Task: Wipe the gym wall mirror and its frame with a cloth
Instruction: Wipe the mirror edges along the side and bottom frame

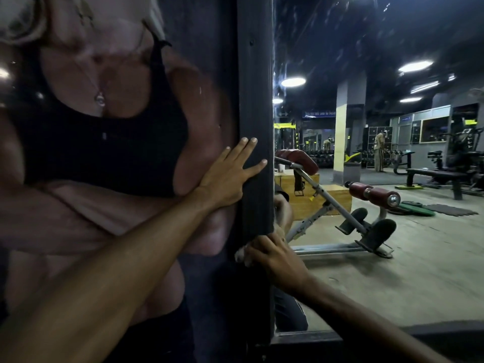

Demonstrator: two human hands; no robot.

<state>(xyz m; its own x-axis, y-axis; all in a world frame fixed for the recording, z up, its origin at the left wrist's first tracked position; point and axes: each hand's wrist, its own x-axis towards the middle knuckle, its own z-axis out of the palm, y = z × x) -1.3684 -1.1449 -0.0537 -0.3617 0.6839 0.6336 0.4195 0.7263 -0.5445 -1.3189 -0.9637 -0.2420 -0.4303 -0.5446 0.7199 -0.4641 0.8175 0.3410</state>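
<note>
Poster [104,140] left of my left hand [230,176]; bench [340,205] reflected in mirror [366,61], right of my right hand [272,255]. Left hand flat on frame [255,100], fingers straight, holding nothing. Right hand below it, curled round cloth [240,254], pressed to frame's mirror-side edge. Cloth pokes out left of knuckles. Open glass to right.

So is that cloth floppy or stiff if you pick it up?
Probably floppy: the cloth is bunched up small inside the right hand, so it likely squashes easily. It seems light too, since one hand holds it against the dark frame. Only a bit of it shows, so I can't be sure.
</note>
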